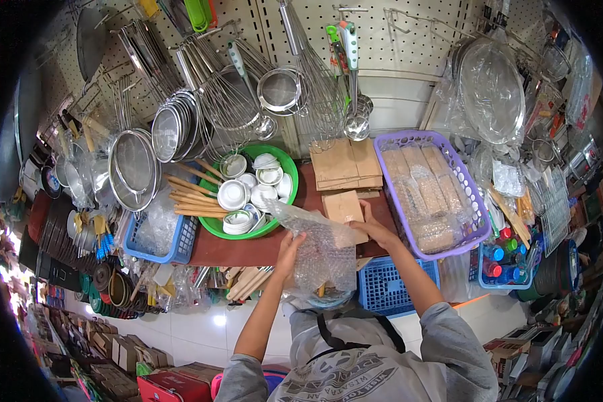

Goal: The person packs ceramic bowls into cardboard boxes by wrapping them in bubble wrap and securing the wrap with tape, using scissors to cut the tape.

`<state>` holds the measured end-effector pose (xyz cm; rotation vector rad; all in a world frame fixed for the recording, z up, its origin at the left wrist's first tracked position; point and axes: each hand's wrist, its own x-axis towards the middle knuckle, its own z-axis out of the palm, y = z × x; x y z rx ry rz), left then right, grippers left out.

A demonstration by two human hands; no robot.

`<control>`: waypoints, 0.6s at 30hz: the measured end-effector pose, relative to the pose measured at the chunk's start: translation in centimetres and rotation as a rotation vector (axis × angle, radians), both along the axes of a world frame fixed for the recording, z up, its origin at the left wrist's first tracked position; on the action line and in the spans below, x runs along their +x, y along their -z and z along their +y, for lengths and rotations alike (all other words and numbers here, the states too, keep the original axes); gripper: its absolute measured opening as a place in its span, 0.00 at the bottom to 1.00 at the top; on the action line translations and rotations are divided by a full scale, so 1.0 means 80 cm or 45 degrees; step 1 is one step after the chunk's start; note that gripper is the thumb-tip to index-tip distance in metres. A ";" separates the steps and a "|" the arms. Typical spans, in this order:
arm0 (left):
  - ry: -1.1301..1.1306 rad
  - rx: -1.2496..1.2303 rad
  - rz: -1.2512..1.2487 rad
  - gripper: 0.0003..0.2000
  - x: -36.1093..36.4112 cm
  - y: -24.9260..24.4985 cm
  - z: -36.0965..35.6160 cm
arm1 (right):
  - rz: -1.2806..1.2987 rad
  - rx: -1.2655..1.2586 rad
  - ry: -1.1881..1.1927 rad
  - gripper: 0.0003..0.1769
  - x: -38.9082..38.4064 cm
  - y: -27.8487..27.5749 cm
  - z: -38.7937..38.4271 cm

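A clear sheet of bubble wrap hangs in front of my body, its left edge pinched in my left hand. My right hand grips a small brown cardboard box by its right side. The upper right part of the bubble wrap overlaps the box's lower edge. Behind the box, flat brown cardboard pieces lie stacked on the reddish-brown table.
Left of my hands, a green basin holds small white bowls and wooden-handled tools. To the right, a purple basket contains bubble-wrapped brown boxes. A blue crate sits below the table edge. Whisks and strainers hang ahead.
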<state>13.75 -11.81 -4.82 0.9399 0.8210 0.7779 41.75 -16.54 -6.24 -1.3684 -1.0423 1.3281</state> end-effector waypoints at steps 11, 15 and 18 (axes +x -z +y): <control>-0.107 -0.118 -0.003 0.14 0.029 -0.002 0.019 | 0.271 -0.023 0.055 0.56 0.078 -0.106 -0.045; -0.089 -0.157 0.063 0.14 0.049 -0.001 0.019 | 0.215 -0.015 -0.120 0.60 0.094 -0.136 -0.062; -0.060 -0.065 0.061 0.15 0.060 0.045 0.039 | 0.165 -0.054 -0.287 0.62 0.096 -0.149 -0.065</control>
